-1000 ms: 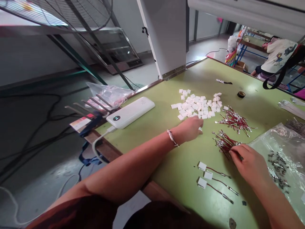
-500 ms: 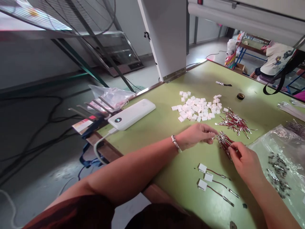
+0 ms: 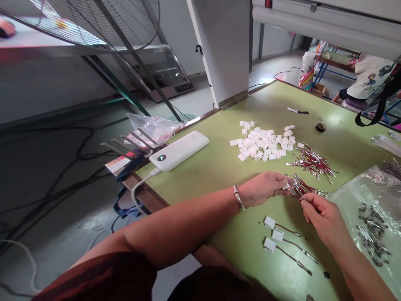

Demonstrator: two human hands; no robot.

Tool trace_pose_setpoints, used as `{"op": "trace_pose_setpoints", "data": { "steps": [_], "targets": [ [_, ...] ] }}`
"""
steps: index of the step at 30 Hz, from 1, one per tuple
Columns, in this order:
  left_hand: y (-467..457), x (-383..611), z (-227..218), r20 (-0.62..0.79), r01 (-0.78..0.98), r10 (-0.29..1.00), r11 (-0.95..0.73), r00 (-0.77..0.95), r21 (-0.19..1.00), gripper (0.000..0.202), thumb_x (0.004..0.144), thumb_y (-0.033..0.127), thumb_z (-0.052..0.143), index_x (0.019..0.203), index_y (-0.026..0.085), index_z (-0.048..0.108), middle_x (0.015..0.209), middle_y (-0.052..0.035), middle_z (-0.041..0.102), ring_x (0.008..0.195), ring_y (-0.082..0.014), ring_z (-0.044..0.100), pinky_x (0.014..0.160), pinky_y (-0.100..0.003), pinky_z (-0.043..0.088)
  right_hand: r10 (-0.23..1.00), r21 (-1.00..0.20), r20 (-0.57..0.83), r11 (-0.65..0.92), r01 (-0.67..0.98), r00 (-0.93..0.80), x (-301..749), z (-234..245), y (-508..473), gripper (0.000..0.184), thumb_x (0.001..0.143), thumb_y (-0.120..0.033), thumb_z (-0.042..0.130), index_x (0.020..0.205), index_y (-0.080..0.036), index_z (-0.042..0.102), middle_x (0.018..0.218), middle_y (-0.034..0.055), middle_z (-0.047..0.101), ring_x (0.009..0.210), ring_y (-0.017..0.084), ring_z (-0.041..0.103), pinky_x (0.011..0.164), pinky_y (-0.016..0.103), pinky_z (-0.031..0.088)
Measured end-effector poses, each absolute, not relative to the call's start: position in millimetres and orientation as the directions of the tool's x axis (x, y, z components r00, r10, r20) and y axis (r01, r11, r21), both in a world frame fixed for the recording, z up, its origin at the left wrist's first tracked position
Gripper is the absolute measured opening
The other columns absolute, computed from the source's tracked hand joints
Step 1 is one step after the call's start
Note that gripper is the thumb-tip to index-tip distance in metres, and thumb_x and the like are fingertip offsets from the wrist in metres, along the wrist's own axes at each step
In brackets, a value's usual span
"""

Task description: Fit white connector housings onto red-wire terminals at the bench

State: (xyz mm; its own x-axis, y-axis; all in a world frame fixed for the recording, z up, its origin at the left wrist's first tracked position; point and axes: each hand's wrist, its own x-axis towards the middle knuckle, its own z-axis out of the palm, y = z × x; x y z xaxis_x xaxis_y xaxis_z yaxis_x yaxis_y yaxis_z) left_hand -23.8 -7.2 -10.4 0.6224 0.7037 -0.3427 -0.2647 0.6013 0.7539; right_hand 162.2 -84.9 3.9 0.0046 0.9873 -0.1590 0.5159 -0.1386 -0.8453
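My left hand (image 3: 266, 187), with a bracelet at the wrist, pinches a small white connector block (image 3: 285, 186) just left of a bundle of red wires with metal ends (image 3: 302, 189). My right hand (image 3: 321, 215) is closed on a red wire at the near end of that bundle. Behind them lies a heap of white connector blocks (image 3: 262, 143) and a second pile of red wires (image 3: 311, 161). Three finished blocks with wires attached (image 3: 283, 238) lie in a row near me on the green table (image 3: 219, 167).
A white power bank (image 3: 178, 150) with a cable lies at the table's left edge beside a plastic bag (image 3: 155, 127). A clear bag with small metal parts (image 3: 372, 225) sits at right. A tape roll (image 3: 320, 127) lies farther back. Another person (image 3: 366, 77) sits at a far table.
My left hand left the white heap with one block and came right to the wire bundle. My right hand drew a wire up toward it. The view shifted slightly.
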Motion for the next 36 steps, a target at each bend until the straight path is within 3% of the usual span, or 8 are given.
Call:
{"op": "trace_pose_setpoints", "data": {
  "steps": [5,9,14,19,23,26,32,36],
  "targets": [
    [-12.5,-22.2,-7.0,-0.281,-0.241,0.707,0.541,0.649,0.806,0.01,0.086,0.019,0.065,0.092,0.016,0.072,0.089,-0.0016,0.071,0.086,-0.0093,0.063,0.099,-0.032,0.044,0.966,-0.852,-0.258,-0.21,0.48,-0.034,160.1,0.4,-82.0,0.025,0.083,-0.044,0.05,0.082,-0.02,0.059,0.051,-0.006,0.045,0.049,0.012,0.04,0.048,0.023,0.033],
    [-12.0,-20.4,-7.3,-0.236,-0.126,0.748,0.392,0.62,0.912,0.009,0.085,0.021,0.064,0.086,0.014,0.07,0.084,-0.0022,0.071,0.081,-0.01,0.064,0.091,-0.031,0.048,0.976,-0.802,-0.217,-0.193,0.565,0.025,160.0,1.3,-81.6,0.026,0.08,-0.045,0.052,0.077,-0.02,0.06,0.053,-0.0051,0.046,0.049,0.011,0.038,0.047,0.024,0.031],
    [-9.7,-18.7,-6.2,-0.239,0.016,0.766,0.286,0.596,0.958,0.008,0.083,0.021,0.063,0.082,0.013,0.065,0.064,0.0005,0.066,0.061,-0.0096,0.063,0.068,-0.027,0.054,0.986,-0.718,-0.166,-0.113,0.687,-0.012,161.9,2.6,-82.2,0.025,0.08,-0.041,0.049,0.072,-0.02,0.06,0.055,-0.0036,0.05,0.051,0.012,0.041,0.049,0.024,0.032],
    [-6.5,-23.4,-1.3,-0.202,0.132,0.73,0.154,0.653,0.979,0.013,0.083,0.026,0.063,0.085,0.014,0.066,0.055,0.0042,0.058,0.042,-0.0056,0.051,0.045,-0.019,0.041,0.99,-0.649,-0.101,0.013,0.76,-0.102,167.7,0.7,-84.5,0.025,0.084,-0.037,0.047,0.075,-0.021,0.064,0.054,-0.0036,0.052,0.05,0.012,0.044,0.049,0.024,0.033],
    [-6.1,-24.8,-0.7,-0.229,0.203,0.692,0.12,0.685,0.972,0.015,0.082,0.028,0.062,0.086,0.015,0.069,0.054,0.0049,0.056,0.04,-0.0032,0.045,0.043,-0.017,0.035,0.981,-0.533,-0.022,0.149,0.833,-0.19,171.1,1.2,-85.4,0.025,0.087,-0.036,0.047,0.082,-0.024,0.069,0.059,-0.0022,0.061,0.052,0.013,0.05,0.053,0.025,0.035],
    [-8.9,-22.3,-2.1,-0.256,0.238,0.68,0.122,0.687,0.964,0.015,0.081,0.027,0.063,0.09,0.016,0.068,0.055,0.0057,0.055,0.041,-0.0042,0.046,0.043,-0.018,0.036,0.974,-0.434,0.062,0.223,0.873,-0.218,167.7,1.7,-84.7,0.025,0.087,-0.035,0.046,0.075,-0.023,0.065,0.059,-0.0008,0.062,0.052,0.014,0.05,0.053,0.026,0.033],
    [-19.5,-15.9,-5.6,-0.268,0.177,0.715,0.202,0.646,0.963,0.011,0.083,0.025,0.061,0.078,0.016,0.059,0.055,0.0063,0.052,0.041,-0.0043,0.045,0.042,-0.018,0.035,0.992,-0.642,0.018,0.106,0.759,-0.124,152.4,-3.1,-85.3,0.027,0.088,-0.04,0.043,0.07,-0.023,0.055,0.054,-0.0015,0.056,0.048,0.014,0.048,0.046,0.024,0.034],
    [-20.7,-13.9,-4.2,-0.253,0.215,0.709,0.145,0.658,0.966,0.012,0.086,0.027,0.06,0.079,0.016,0.06,0.058,0.0046,0.055,0.046,-0.0059,0.048,0.047,-0.02,0.039,0.995,-0.65,0.001,0.073,0.756,-0.096,153.1,-10.7,-85.7,0.03,0.088,-0.046,0.044,0.073,-0.023,0.057,0.059,0.0002,0.061,0.051,0.016,0.052,0.048,0.026,0.038]
  ]
}}
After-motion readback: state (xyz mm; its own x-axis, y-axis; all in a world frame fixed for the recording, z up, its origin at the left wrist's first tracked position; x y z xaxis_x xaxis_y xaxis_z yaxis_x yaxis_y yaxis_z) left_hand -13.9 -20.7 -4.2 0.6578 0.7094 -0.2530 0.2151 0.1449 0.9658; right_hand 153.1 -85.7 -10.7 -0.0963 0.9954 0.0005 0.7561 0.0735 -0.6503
